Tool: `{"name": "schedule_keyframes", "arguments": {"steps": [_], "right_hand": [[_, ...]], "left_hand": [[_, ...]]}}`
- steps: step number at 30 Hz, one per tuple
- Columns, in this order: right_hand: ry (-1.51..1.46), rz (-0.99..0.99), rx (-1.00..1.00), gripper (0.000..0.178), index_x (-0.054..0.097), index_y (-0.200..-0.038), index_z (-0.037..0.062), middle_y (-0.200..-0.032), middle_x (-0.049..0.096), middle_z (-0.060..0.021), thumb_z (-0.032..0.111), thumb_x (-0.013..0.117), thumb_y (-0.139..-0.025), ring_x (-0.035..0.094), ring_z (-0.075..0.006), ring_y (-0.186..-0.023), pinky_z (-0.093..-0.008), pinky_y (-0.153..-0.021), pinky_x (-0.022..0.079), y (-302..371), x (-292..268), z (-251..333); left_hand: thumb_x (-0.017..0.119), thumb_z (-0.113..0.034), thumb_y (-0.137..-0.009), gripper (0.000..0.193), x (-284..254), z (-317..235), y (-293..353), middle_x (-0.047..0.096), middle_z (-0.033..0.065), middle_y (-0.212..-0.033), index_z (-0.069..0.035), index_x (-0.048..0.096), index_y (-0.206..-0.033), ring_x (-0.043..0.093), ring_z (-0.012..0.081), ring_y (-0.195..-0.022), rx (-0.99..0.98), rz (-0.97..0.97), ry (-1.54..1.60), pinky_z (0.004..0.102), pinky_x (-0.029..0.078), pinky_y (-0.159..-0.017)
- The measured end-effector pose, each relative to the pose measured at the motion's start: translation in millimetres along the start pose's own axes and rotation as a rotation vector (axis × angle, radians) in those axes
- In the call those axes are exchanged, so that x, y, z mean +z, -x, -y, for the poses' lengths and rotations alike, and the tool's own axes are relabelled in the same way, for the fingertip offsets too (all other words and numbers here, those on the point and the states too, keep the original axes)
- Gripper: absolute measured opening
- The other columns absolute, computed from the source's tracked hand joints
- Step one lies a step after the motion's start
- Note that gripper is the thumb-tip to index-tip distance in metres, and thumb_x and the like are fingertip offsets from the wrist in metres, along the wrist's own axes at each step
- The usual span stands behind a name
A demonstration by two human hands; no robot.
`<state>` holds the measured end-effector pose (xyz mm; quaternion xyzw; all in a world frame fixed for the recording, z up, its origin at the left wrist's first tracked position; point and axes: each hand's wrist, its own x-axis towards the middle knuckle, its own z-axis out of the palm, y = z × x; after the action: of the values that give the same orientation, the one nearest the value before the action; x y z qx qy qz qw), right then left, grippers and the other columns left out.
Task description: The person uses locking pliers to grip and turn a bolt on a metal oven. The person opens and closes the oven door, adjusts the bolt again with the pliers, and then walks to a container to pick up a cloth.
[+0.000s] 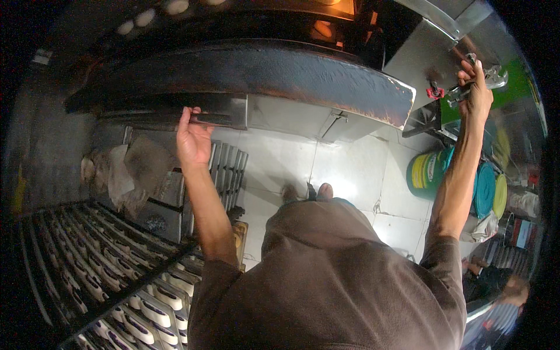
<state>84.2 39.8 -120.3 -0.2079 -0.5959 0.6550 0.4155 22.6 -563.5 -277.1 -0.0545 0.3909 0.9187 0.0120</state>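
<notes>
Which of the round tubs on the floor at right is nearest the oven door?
The green tub with the yellow panel: it stands leftmost in the row, closest under the open oven door; the teal tub and yellow-green one lie farther right.

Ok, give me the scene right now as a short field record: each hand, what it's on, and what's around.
left hand: gripping the front edge of a dark metal tray under the long blackened oven door
right hand: raised, closed on a metal lever handle on the steel housing
lower left: rack of trays with pale dough pieces
floor: white tiles
right side: round green and teal lids
</notes>
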Motion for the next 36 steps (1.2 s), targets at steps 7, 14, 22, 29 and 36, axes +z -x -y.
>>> {"name": "schedule_keyframes", "arguments": {"steps": [7, 14, 22, 29, 36], "right_hand": [[0.020, 0.010, 0.032, 0.040, 0.064, -0.121, -0.0055, -0.105, 0.073, -0.0156, 0.026, 0.071, -0.097, 0.067, -0.0136, -0.073, -0.0241, -0.066, 0.054, 4.2, -7.8, 8.0], [-0.003, 0.034, 0.032, 0.040, 0.065, -0.121, -0.0044, -0.105, 0.074, -0.0149, 0.026, 0.071, -0.096, 0.067, -0.0139, -0.073, -0.0245, -0.065, 0.053, -1.8, -9.2, 2.7], [0.057, 0.022, 0.003, 0.050, 0.065, -0.119, -0.0070, -0.107, 0.074, -0.0152, 0.034, 0.074, -0.094, 0.067, -0.0147, -0.075, -0.0262, -0.069, 0.053, -4.0, -10.0, -0.6], [0.041, 0.007, -0.005, 0.045, 0.067, -0.114, -0.0068, -0.105, 0.074, -0.0157, 0.032, 0.075, -0.093, 0.068, -0.0151, -0.074, -0.0264, -0.066, 0.052, 1.0, -8.5, 0.0], [0.032, 0.011, -0.021, 0.042, 0.067, -0.115, -0.0071, -0.105, 0.074, -0.0166, 0.028, 0.074, -0.093, 0.068, -0.0150, -0.072, -0.0266, -0.065, 0.051, 0.1, -8.7, 0.1]], "left_hand": [[0.066, -0.027, -0.099, 0.012, 20.4, -0.5, 10.2, 0.063, -0.0002, -0.099, -0.016, 0.062, -0.099, 0.059, 0.0183, -0.100, -0.007, 0.000, -0.006, 0.0459, 0.044, -0.096], [0.066, -0.027, -0.099, 0.013, 15.2, -2.9, 5.6, 0.064, -0.0003, -0.099, -0.015, 0.063, -0.100, 0.061, 0.0186, -0.100, 0.007, 0.008, -0.003, 0.0460, 0.047, -0.093], [0.060, -0.029, -0.102, 0.012, 13.8, -7.2, -1.9, 0.064, -0.0006, -0.105, -0.017, 0.061, -0.100, 0.058, 0.0198, -0.103, 0.016, 0.027, -0.005, 0.0482, 0.045, -0.090], [0.062, -0.028, -0.101, 0.011, 10.6, -7.6, -1.6, 0.064, -0.0003, -0.104, -0.018, 0.061, -0.099, 0.058, 0.0202, -0.104, 0.006, 0.016, -0.026, 0.0482, 0.042, -0.095], [0.062, -0.027, -0.101, 0.010, 20.8, -5.6, -0.2, 0.066, 0.0004, -0.102, -0.018, 0.061, -0.099, 0.060, 0.0199, -0.104, 0.015, 0.020, -0.028, 0.0466, 0.043, -0.095]]}}
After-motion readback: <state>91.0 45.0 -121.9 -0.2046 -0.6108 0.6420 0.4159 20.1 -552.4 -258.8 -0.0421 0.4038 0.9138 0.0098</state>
